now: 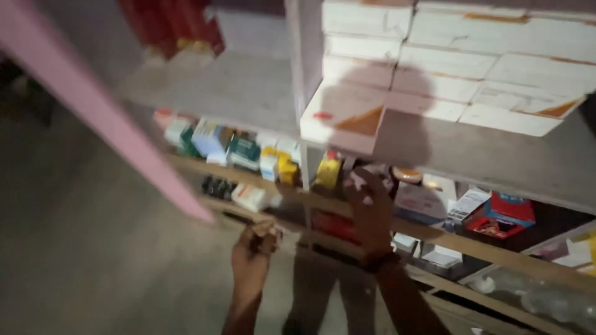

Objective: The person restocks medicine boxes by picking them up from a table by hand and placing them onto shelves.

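**Hands at the shelf edge, right one up among the small boxes**

Right hand [371,208]: raised, back toward the camera, fingers spread wide against the front of the wooden shelf rail [434,234]. Blurred; can't tell if it holds anything. Dark band on the wrist below it.

Left hand [256,245]: lower, away from the shelf, fingers curled in narrow, close to a fist. Can't tell whether anything is inside it.

Just above the right hand: a small round jar with an orange lid [406,175]. Just left of its fingertips: a yellow carton [329,172]. To its right on the same shelf: a white-and-pink flat box [419,201], then a red box with a blue top [504,215].

Above and left of the left hand: a small white packet [249,196] and a row of small teal, blue and white cartons [214,141].

Well above both hands: upper grey shelf board [496,158] carrying stacked white cartons with orange corner marks [434,68], the front one [343,118] overhanging the edge. A head-shaped shadow falls across them.

Far left of the left hand: a pink slanted board [93,105]. Red packs [174,25] at the top.
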